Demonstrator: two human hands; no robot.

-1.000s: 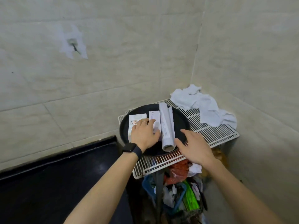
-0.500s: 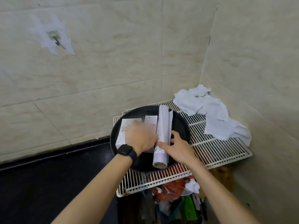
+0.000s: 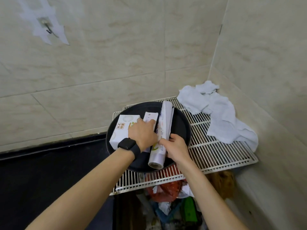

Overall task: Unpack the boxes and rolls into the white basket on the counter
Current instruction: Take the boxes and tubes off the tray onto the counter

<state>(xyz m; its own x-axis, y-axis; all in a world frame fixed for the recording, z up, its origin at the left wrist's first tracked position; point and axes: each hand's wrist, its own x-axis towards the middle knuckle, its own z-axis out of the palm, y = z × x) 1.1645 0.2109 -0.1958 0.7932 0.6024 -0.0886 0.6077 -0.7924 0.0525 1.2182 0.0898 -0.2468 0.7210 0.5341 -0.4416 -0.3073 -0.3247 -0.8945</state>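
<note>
A round black tray (image 3: pixel 181 123) lies on a white wire rack (image 3: pixel 214 151) in the corner. On the tray are a wide white box (image 3: pixel 123 131), a narrow white box (image 3: pixel 150 116) and a long white roll (image 3: pixel 163 130). My left hand (image 3: pixel 143 134), with a black watch on the wrist, lies over both boxes with fingers bent around the narrow one. My right hand (image 3: pixel 176 146) grips the roll near its lower end. No white basket is in view.
A crumpled white cloth (image 3: pixel 219 112) lies on the rack's back right. Tiled walls meet at the corner behind. A black counter (image 3: pixel 49 163) runs to the left. Bags and clutter (image 3: pixel 167 196) sit below the rack.
My right hand moved from the tray's right rim onto the roll and closed on it. My left hand stayed over the boxes. The view came closer.
</note>
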